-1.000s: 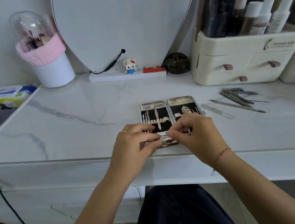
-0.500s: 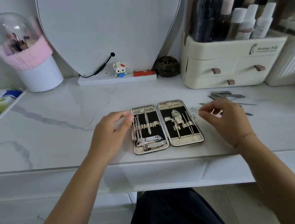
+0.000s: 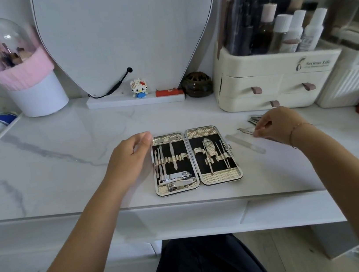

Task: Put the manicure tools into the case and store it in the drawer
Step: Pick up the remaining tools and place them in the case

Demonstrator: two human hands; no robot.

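Note:
The manicure case lies open flat near the front edge of the marble table, gold-rimmed with black lining. Several tools sit in its loops, with nail clippers at the lower left. My left hand rests against the case's left edge with curled fingers, holding nothing. My right hand is to the right of the case, thumb and finger pinched on a slim metal tool. A clear nail file lies beside the case. More loose tools lie behind the hand, partly hidden.
A cream organizer with small drawers and bottles stands at the back right. A mirror, a figurine, a dark pot and a pink-banded cup line the back. A drawer front runs under the tabletop.
Both hands have left the case's lower part, where a clipper now sits. The left hand went to the case's left edge; the right reached to the loose tools and pinched one.

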